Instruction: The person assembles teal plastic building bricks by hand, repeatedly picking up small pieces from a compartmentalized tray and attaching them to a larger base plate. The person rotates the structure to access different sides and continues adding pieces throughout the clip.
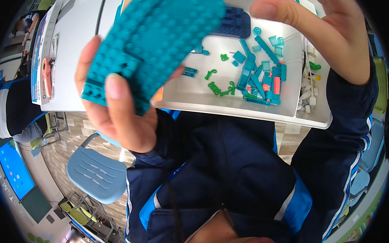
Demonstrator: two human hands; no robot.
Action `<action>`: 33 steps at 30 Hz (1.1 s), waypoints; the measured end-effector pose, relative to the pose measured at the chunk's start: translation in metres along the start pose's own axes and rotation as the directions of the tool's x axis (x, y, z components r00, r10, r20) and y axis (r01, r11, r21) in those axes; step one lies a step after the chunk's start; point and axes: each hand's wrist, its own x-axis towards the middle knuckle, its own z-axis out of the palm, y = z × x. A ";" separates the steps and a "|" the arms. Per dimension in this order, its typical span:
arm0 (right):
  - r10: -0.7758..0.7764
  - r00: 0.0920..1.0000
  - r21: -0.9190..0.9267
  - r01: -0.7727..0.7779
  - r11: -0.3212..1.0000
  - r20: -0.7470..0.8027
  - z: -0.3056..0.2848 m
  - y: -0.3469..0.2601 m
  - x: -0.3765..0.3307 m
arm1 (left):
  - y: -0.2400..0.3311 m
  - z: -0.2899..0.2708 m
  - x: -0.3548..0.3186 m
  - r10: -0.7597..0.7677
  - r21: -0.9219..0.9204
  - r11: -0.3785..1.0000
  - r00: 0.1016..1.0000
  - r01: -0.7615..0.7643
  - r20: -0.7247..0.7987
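My left hand (118,106) grips a large teal studded building-brick assembly (163,34), thumb on its near end and fingers behind it. The piece is tilted above the tray, and its far end is cut off by the top of the picture. To the right, my right hand (317,31) is raised over the tray with thumb and fingers apart, nothing between them. Below it lie loose teal bricks (248,70), small green plant pieces (221,89) and a coral brick (276,85). A dark blue studded piece (234,23) sits at the far side, partly hidden by the teal assembly.
The white tray (229,109) has a side compartment holding white and grey small parts (307,97). On the left of the table (73,40) stands a flat box (43,73) with an orange tool (47,75). A blue chair (96,173) and another person (19,107) are at left.
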 end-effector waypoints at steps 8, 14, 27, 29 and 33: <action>0.051 0.922 -0.264 0.056 0.963 0.383 0.046 0.041 -0.012 | -0.009 -0.026 0.012 -0.140 0.045 0.989 0.988 0.143 -0.066; 0.194 0.882 -0.348 -0.037 0.937 0.430 0.052 0.061 -0.031 | -0.013 -0.022 0.010 -0.267 0.171 0.944 0.957 0.284 -0.113; 0.206 0.790 -0.266 -0.057 0.962 0.578 0.040 0.050 -0.043 | -0.007 -0.020 0.006 -0.281 0.160 0.940 0.950 0.301 -0.136; 0.151 0.822 -0.242 -0.017 0.970 0.549 0.041 0.050 -0.044 | -0.006 -0.019 0.004 -0.270 0.162 0.943 0.953 0.291 -0.141; 0.110 0.840 -0.167 -0.024 0.986 0.531 0.043 0.041 -0.041 | -0.005 -0.021 0.005 -0.265 0.123 0.952 0.955 0.282 -0.134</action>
